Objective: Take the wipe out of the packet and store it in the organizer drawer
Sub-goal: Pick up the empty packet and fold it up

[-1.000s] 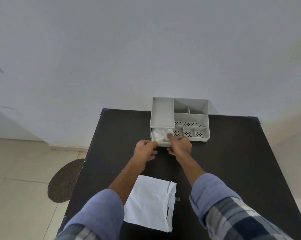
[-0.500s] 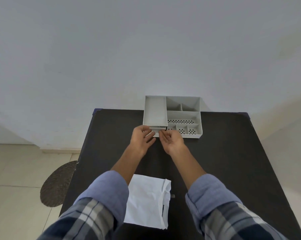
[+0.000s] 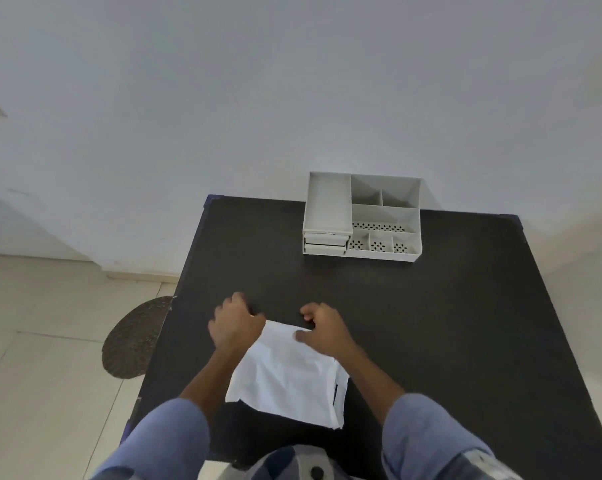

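The flat white packet (image 3: 289, 379) lies on the dark table (image 3: 448, 323), near its front edge. My left hand (image 3: 235, 323) curls over the packet's far left corner. At the packet's far right edge is my right hand (image 3: 322, 329), thumb on top and fingers bent behind the edge. The grey organizer (image 3: 384, 213) stands at the back of the table against the wall. Its drawer (image 3: 324, 244) at the lower left is pushed in. The wipe is not visible.
The organizer has several open compartments, some with perforated floors. A dark round mat (image 3: 137, 337) lies on the tiled floor left of the table. The white wall rises right behind the table's far edge.
The drawer, open with the white wipe in it a second ago, has been pushed shut. Both hands have since drawn back from the organizer to the packet's far edge.
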